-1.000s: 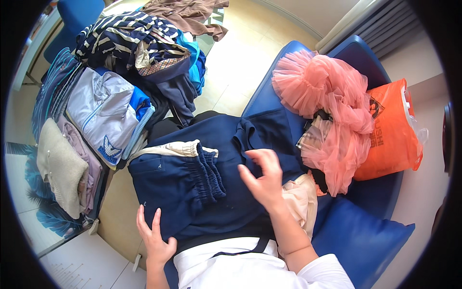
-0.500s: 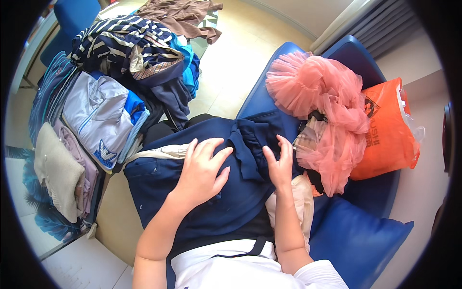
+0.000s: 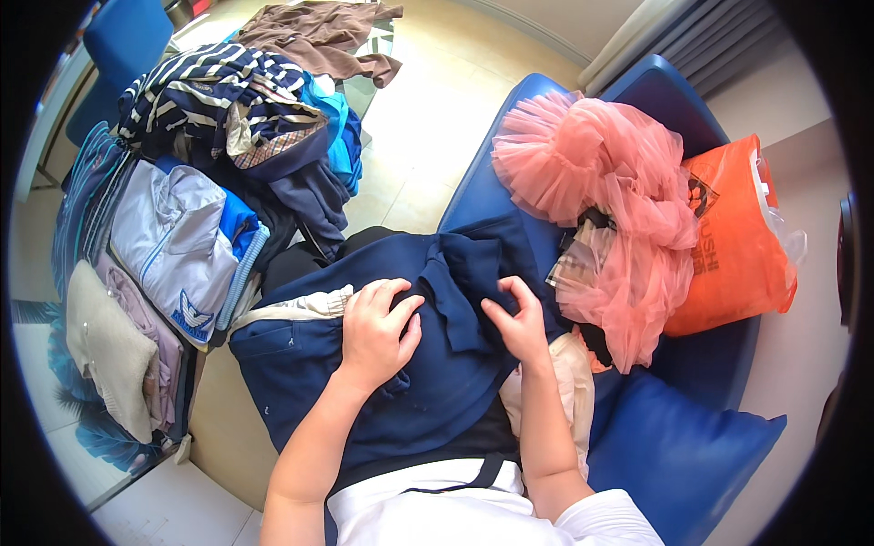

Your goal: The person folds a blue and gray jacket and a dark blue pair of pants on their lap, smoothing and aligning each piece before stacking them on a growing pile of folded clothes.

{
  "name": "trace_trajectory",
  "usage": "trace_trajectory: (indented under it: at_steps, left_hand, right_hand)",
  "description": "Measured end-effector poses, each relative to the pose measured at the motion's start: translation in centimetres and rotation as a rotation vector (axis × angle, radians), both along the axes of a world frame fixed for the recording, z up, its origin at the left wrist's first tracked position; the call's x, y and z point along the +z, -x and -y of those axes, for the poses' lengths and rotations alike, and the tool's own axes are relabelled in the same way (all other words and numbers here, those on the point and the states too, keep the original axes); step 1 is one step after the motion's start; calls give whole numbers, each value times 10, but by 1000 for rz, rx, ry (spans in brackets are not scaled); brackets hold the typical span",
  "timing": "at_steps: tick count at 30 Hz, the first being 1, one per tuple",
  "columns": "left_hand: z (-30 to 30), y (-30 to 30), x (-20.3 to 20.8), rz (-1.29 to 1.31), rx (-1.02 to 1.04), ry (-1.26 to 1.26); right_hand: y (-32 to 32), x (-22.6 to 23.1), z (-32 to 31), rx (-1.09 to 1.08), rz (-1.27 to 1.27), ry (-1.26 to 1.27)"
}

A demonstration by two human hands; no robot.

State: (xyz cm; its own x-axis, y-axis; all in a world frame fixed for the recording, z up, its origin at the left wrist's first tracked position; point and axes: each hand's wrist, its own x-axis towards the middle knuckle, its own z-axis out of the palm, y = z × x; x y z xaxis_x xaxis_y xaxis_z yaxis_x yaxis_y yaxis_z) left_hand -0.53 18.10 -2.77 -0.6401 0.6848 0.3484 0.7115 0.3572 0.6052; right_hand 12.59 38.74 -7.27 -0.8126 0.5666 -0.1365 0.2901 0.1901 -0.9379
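Note:
Across my lap lies a navy garment (image 3: 364,419) with a pocket and a cream inner waistband (image 3: 305,308); it looks like trousers. A part of it is bunched into folds near the middle. My left hand (image 3: 378,332) is over the cloth by the end of the cream band, its fingers bent and apart with nothing held. On the other side of the folds is my right hand (image 3: 519,323). Its thumb and curled fingers stay apart, close to the bunched navy cloth, and no cloth shows between them.
Folded clothes, including a grey-white jacket (image 3: 168,237) and a cream knit (image 3: 109,350), are stacked at left. Behind them rises a heap with a striped top (image 3: 214,96). On the blue seat at right are a pink tulle skirt (image 3: 628,191), an orange bag (image 3: 733,246) and a blue cushion (image 3: 678,437).
The fingers of my left hand have drawn in, less spread than before. My right hand's fingers have curled and tipped toward the folds. The whole view has shifted slightly; the garment lies much the same.

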Motion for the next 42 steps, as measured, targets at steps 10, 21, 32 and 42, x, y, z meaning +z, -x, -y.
trace_trajectory:
  at_steps: [10, 21, 32, 42]
  left_hand:
    - [-32, -10, 13, 41, 159, 136]
    - [-67, -9, -2, 44, 220, 295]
    - [-44, -24, 22, 481, 189, -126]
    - [-21, -36, 22, -302, 142, 139]
  right_hand:
    - [-21, 26, -8, -70, -127, 227]
    - [-15, 49, 42, 343, -214, -319]
    - [-53, -5, -55, -199, 365, -318]
    - [-62, -17, -54, -93, 93, 341]
